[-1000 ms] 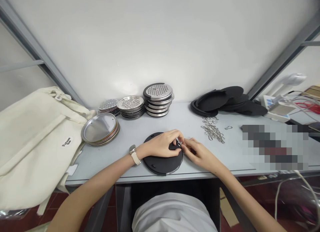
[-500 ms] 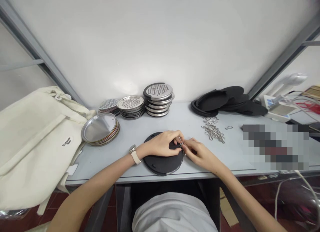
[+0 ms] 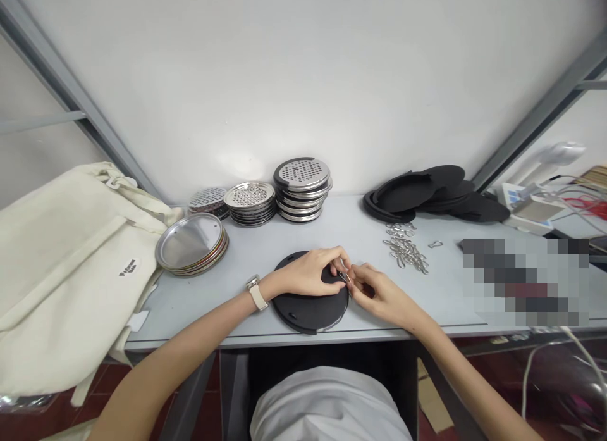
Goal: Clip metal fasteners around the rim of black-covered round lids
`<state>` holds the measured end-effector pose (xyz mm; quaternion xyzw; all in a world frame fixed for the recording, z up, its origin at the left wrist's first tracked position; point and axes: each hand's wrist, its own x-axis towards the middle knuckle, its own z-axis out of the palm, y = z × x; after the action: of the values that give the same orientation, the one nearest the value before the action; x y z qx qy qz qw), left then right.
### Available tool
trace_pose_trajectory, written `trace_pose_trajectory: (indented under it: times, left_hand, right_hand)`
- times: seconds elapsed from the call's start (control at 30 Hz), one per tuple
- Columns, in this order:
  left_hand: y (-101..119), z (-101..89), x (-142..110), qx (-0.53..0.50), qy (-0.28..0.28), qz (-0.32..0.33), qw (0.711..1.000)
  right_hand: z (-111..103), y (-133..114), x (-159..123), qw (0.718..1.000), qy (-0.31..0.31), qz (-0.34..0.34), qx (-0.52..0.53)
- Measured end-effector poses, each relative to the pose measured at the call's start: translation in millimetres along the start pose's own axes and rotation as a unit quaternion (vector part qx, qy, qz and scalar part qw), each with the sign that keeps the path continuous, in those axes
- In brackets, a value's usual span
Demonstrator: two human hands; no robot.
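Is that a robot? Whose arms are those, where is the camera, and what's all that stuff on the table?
No robot here: those are a person's two bare arms. The camera sits on the person's head, looking forward and down, so you see about what they see.

The left hand, with a watch on its wrist, lies over a black disc. The right hand pinches a small metal clip at the disc's edge, though fingers partly hide it.

Around them on the table are plain round plates, stacked plates with holes, black covers and loose clips.
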<state>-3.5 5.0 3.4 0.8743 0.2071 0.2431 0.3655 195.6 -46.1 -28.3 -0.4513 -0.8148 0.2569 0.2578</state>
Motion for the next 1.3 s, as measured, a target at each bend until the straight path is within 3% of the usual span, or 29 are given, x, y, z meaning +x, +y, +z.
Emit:
trace_pose_trajectory:
  times: [0.93,1.3]
  left_hand:
    - [-3.0,0.4,0.0,-0.009,-0.005,0.001,1.0]
    - [1.4,0.2,-1.0,0.116,0.016,0.002,0.993]
  right_hand:
    - [-0.7,1.7,1.9,0.999,-0.002,-0.032,-0.031]
    - [-0.8,-1.3,3.5,0.999,0.003,-0.031,-0.04]
